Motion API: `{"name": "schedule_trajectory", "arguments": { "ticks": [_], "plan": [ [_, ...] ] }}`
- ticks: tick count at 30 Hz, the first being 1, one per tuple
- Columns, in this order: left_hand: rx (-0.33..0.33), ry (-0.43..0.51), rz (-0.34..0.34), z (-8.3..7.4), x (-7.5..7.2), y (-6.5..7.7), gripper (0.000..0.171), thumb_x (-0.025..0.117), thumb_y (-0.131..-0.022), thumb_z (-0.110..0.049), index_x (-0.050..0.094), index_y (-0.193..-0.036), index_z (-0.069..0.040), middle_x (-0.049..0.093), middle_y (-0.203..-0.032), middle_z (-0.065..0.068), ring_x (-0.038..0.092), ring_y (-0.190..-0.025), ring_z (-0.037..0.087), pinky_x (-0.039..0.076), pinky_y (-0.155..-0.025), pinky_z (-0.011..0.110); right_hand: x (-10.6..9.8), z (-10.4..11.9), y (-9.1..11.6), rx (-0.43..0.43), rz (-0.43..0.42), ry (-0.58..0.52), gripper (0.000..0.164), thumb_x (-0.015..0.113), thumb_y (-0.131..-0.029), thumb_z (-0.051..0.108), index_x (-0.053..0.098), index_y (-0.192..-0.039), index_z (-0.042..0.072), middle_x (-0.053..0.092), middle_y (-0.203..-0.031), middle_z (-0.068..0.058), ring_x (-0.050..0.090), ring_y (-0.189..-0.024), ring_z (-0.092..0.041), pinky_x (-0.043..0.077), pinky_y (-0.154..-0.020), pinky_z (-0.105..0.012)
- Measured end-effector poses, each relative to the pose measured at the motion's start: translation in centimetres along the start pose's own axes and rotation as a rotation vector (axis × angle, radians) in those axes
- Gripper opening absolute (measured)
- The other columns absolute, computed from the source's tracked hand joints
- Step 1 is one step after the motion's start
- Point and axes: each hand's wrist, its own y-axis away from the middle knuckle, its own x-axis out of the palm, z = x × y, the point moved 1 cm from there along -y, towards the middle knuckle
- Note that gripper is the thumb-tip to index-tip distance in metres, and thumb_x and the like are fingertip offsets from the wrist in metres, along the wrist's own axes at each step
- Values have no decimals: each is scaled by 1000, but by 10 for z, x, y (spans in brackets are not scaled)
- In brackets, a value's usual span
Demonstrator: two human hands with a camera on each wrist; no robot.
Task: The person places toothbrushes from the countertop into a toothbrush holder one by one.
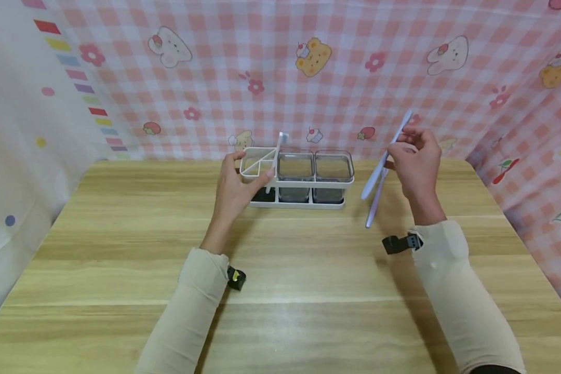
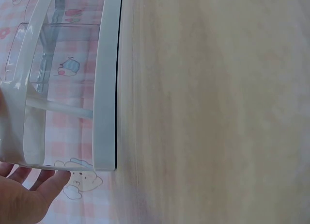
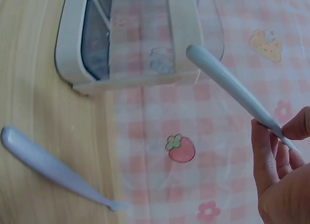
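Note:
A white toothbrush holder (image 1: 304, 184) stands near the table's back edge, with a divided left section and two clear cups (image 1: 296, 167) in it. My left hand (image 1: 234, 188) grips its left end, thumb at the front and fingers round the outer side. A white toothbrush (image 1: 277, 156) leans upright in the divided section, head up. Right of the holder, my right hand (image 1: 417, 162) pinches a light blue toothbrush (image 3: 232, 88) near its upper end, the thick handle end slanting down to the left. Below it a lilac toothbrush (image 3: 53, 173) lies on the table.
The wooden table (image 1: 280, 311) spreads out in front of both arms. A pink checked curtain (image 1: 271, 67) hangs right behind the holder, with a white curtain (image 1: 18, 130) on the left side.

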Motion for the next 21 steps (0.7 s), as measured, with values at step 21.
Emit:
{"name": "schedule_trajectory", "arguments": {
  "ticks": [21],
  "plan": [
    [-13,-10,4,-1,-1,0,86,80,-81,-52,41,-145,-11,50,-137,16,51,-107,28,45,-79,39,24,28,10,-67,-10,-251,34,59,-83,-14,58,-111,5,53,-102,-11,57,-67,-13,58,-56,-30]
  ]
}}
